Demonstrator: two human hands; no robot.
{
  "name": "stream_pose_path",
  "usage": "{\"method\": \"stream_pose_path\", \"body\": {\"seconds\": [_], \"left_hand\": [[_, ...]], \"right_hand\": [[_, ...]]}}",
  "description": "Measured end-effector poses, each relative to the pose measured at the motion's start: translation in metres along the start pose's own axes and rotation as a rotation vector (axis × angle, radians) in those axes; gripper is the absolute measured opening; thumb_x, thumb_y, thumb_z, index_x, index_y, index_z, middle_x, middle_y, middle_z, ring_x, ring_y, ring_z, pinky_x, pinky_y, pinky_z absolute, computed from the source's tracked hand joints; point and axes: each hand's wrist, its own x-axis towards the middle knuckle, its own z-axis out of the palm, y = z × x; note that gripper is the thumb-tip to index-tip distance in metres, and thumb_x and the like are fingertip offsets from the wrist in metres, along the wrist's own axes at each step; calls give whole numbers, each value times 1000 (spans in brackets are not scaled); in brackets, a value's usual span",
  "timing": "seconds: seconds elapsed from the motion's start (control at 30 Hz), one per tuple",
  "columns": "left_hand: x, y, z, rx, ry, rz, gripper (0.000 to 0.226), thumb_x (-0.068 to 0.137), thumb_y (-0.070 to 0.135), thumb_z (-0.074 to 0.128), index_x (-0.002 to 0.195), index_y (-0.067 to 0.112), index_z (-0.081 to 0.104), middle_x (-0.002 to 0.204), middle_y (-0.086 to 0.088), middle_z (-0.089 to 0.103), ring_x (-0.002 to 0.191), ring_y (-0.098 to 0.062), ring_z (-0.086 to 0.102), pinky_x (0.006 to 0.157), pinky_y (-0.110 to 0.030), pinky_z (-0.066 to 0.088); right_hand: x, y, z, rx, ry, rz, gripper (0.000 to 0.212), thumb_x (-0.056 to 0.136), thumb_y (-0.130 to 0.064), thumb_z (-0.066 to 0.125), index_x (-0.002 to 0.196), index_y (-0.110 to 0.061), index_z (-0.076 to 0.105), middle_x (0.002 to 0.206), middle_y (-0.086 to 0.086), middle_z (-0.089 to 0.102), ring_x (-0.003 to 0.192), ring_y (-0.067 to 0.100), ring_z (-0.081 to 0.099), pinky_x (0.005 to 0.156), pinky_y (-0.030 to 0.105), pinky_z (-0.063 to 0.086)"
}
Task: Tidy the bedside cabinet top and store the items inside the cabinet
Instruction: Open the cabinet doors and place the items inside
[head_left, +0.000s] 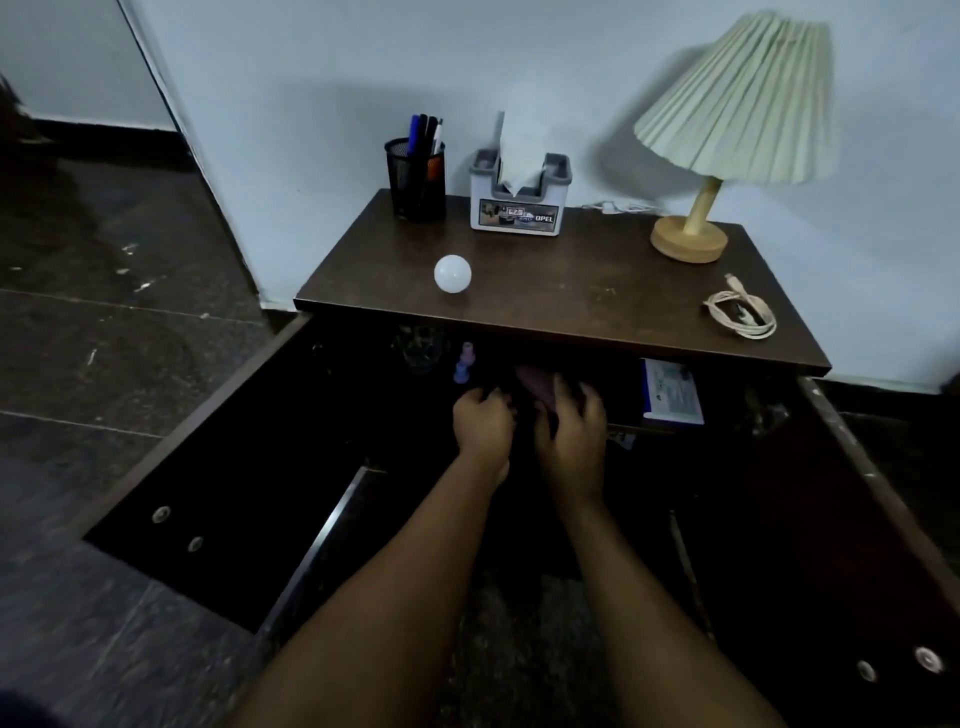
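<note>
Low in the frame two bare forearms reach forward from the bottom edge into the open cabinet, between its two doors (171, 483) swung wide to lower left and lower right. At centre, the left hand (480, 423) is curled in a loose fist and the right hand (571, 434) has its fingers bent over a dark reddish item (535, 384) in the shadowed interior; whether either hand truly grips it I cannot tell, as the inside is too dark. The step in hand looks like placing or arranging something on the shelf. Beside the hands, a small purple object (464, 362) stands to the left and a blue-and-white box (671, 391) lies to the right.

Beyond, on the cabinet top (571, 280), a white bulb (453, 273) sits at left and a coiled cable (742, 314) near the right edge. Further back stand a pen holder (415, 179), a tissue box (519, 200) and a lamp (727, 135).

Next, probably, letting go inside, then reaching up for the bulb, which may roll, or the cable.
</note>
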Motion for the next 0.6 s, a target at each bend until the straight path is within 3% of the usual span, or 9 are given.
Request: {"method": "stream_pose_path", "body": {"seconds": [0.07, 0.13, 0.2, 0.27, 0.47, 0.53, 0.6], "left_hand": [[17, -3, -3, 210, 10, 63, 22, 82, 19, 52, 90, 9, 70, 86, -11, 74, 85, -35, 71, 71, -36, 55], [26, -3, -7, 378, 27, 112, 18, 81, 19, 50, 80, 8, 65, 79, -13, 70, 78, -36, 67, 63, -33, 47], [26, 3, -11, 452, 34, 165, 17, 88, 15, 49, 78, 8, 61, 78, -13, 67, 73, -30, 62, 61, -31, 43], [31, 4, -17, 543, -10, 226, 19, 92, 17, 51, 86, 5, 64, 85, -15, 69, 79, -30, 64, 65, -32, 45], [37, 4, -17, 857, -114, 470, 20, 96, 12, 57, 102, -3, 68, 103, -23, 72, 96, -35, 66, 73, -29, 44], [40, 1, -15, 910, -141, 558, 22, 94, 12, 59, 106, -4, 69, 104, -23, 72, 97, -36, 68, 75, -27, 45], [43, -1, -10, 962, -171, 658, 26, 91, 14, 60, 108, -4, 70, 102, -23, 73, 95, -38, 70, 79, -32, 53]], "right_hand": [[24, -13, 11, -7, -79, 7, 44, 98, -27, 57, 140, -14, 57, 142, 18, 51, 128, 32, 52, 104, 29, 43], [41, -27, 19, 18, -165, 15, 34, 101, -25, 57, 132, -11, 63, 134, 16, 59, 114, 24, 62, 88, 17, 44], [47, -29, 29, 31, -283, 5, 36, 105, -19, 51, 138, -7, 58, 137, 20, 58, 119, 29, 61, 96, 24, 47], [42, -25, 35, -4, -429, -23, 43, 104, -8, 48, 146, -4, 49, 144, 24, 53, 133, 38, 51, 109, 37, 40], [35, -28, 12, 41, -524, 63, 55, 103, -11, 44, 157, -15, 35, 150, 16, 52, 135, 33, 53, 112, 36, 42], [27, -34, -11, 96, -316, -26, 51, 94, -2, 49, 143, -11, 57, 135, 15, 65, 123, 30, 63, 107, 37, 50], [18, -42, -41, 215, 137, -192, 33, 89, 1, 51, 115, 1, 71, 108, 15, 73, 99, 24, 69, 92, 28, 55]]}}
